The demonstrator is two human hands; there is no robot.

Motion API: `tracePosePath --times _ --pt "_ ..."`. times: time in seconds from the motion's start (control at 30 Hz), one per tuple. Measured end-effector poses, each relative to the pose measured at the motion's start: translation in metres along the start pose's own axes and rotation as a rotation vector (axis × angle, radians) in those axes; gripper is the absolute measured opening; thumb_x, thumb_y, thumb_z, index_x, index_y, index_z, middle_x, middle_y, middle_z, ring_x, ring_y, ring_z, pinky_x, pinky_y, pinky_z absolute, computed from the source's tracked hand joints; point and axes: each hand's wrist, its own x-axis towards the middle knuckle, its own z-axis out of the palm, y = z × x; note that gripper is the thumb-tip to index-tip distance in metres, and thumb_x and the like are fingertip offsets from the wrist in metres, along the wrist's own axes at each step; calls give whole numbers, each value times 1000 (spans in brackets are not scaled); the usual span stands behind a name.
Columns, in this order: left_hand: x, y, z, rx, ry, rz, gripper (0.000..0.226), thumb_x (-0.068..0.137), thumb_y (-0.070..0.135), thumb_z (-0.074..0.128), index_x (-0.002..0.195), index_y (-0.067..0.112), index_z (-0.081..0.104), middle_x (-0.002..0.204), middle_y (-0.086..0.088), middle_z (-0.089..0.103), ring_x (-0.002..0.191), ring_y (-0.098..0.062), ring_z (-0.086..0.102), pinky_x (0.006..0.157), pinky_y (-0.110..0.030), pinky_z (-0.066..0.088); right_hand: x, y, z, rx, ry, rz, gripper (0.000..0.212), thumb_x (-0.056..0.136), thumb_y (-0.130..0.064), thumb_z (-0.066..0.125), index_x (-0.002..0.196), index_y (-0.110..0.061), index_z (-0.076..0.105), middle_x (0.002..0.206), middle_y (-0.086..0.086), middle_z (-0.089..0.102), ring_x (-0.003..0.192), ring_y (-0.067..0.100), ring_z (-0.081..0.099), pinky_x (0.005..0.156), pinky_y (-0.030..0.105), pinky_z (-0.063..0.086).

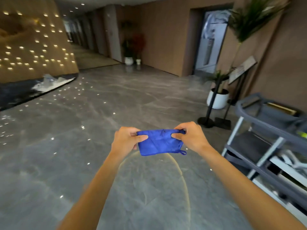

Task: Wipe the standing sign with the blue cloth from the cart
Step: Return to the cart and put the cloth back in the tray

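- I hold the blue cloth (pixel 160 143) out front, left of the cart (pixel 265 130); left hand (pixel 125 140) and right hand (pixel 191 136) each pinch a top corner.
- It looks soft and light; I judge an edge grip suits it.
- The standing sign (pixel 241 69) stands just beyond the cart.

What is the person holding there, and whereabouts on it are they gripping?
A folded blue cloth, held by both hands: the left hand pinches its upper left edge and the right hand pinches its upper right edge.
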Motion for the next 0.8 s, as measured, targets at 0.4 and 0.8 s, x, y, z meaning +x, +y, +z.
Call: tracePosePath --times 0.4,0.8 --pt "120 26 99 -155 -357 190 10 78 10 80 77 20 78 46 8 60 37 -8 45 48 -14 40 23 66 -52 -163 271 254 7 86 -17 77 93 -15 78 70 -15 60 66 -1 52 59 4 38" --pt "151 79 227 -255 -732 313 21 78 7 82 74 27 77 62 2 74 46 -13 56 59 -31 52 -27 124 -117 -224 543 530 5 82 -18 79 86 -20 78 71 -12 65 63 -5 54 57 3 39"
